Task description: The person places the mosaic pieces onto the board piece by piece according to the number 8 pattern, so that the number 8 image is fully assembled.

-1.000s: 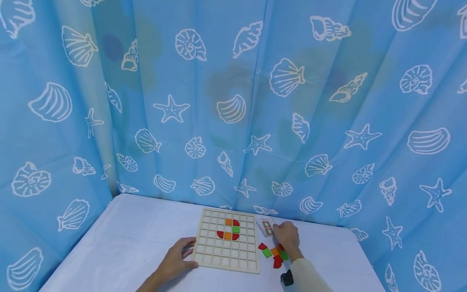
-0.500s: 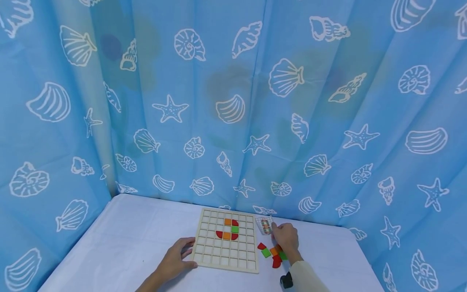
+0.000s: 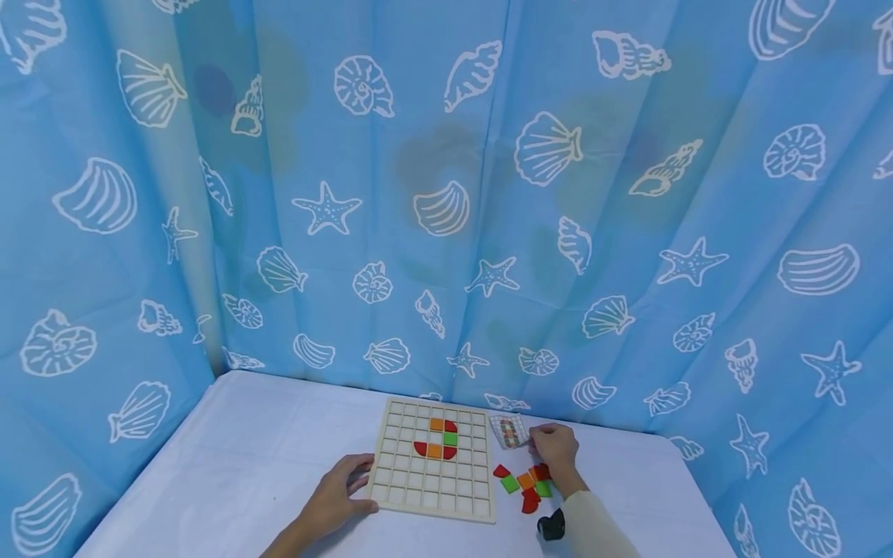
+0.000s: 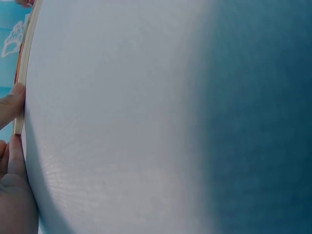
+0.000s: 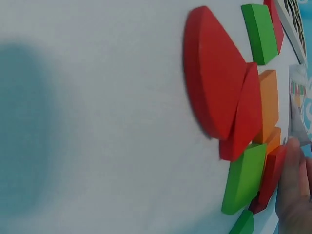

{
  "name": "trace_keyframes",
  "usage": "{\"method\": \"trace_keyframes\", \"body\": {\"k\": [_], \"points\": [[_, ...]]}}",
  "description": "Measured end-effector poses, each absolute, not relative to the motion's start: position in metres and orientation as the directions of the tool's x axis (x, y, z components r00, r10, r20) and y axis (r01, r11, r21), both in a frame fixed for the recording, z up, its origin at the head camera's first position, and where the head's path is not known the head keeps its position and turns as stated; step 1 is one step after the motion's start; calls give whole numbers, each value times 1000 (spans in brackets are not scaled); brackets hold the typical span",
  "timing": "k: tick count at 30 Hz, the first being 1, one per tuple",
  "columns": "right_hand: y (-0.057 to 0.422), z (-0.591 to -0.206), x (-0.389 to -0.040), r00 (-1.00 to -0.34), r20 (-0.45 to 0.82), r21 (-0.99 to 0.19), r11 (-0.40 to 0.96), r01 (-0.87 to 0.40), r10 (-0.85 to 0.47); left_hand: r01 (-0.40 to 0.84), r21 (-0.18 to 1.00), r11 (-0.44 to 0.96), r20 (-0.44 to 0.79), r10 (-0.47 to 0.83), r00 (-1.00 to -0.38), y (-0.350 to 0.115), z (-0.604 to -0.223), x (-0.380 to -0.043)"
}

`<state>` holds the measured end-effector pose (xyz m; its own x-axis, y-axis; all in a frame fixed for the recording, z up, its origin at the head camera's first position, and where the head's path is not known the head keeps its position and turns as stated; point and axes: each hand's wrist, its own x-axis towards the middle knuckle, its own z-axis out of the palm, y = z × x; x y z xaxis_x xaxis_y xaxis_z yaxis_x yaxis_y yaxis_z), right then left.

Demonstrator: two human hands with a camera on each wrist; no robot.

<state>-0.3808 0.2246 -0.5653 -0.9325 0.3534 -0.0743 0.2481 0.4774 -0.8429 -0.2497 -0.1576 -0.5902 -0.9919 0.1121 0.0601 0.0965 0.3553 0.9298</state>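
A square wooden grid board (image 3: 398, 496) lies on the white table, with orange, green and red tiles (image 3: 450, 439) in some of its cells. At its near left corner my left hand (image 3: 335, 496) holds the edge, thumb and fingers spread along it; the board's rim (image 4: 22, 68) shows beside the thumb in the left wrist view. To the right of the board lies a small pattern card (image 3: 508, 432). My right hand (image 3: 556, 451) pinches the right corner of this card between thumb and fingertips. The fingers (image 5: 291, 170) partly cover that corner in the right wrist view.
A loose pile of red, green and orange tiles (image 3: 525, 482) lies just in front of my right hand, some overlapping. A black wrist camera (image 3: 551, 525) sits by the right sleeve. A blue shell-patterned curtain (image 3: 446, 310) hangs behind the table.
My right hand has shifted slightly to the right, and more of the card and of the tile pile shows. My left hand and the board have stayed in place.
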Motion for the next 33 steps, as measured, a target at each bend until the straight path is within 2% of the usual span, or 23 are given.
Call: {"method": "trace_keyframes", "body": {"k": [7, 11, 20, 29, 33], "points": [[225, -563, -377, -920, -178, -873, 375, 312, 349, 106, 926, 362, 67, 117, -991, -158, -586, -249], [224, -559, -375, -919, -196, -887, 337, 315, 343, 105, 926, 363, 70, 110, -992, -158, -587, -251], [220, -555, -376, -927, -118, -832, 474, 288, 355, 100, 930, 353, 63, 114, -991, -158, -589, -249], [233, -554, -376, -942, -151, -866, 419, 273, 301, 115, 924, 366, 73, 129, -989, -158, -588, -249], [245, -552, -372, -965, -123, -865, 451, 218, 232, 115, 926, 360, 74, 126, -989, -159, -587, -249]]}}
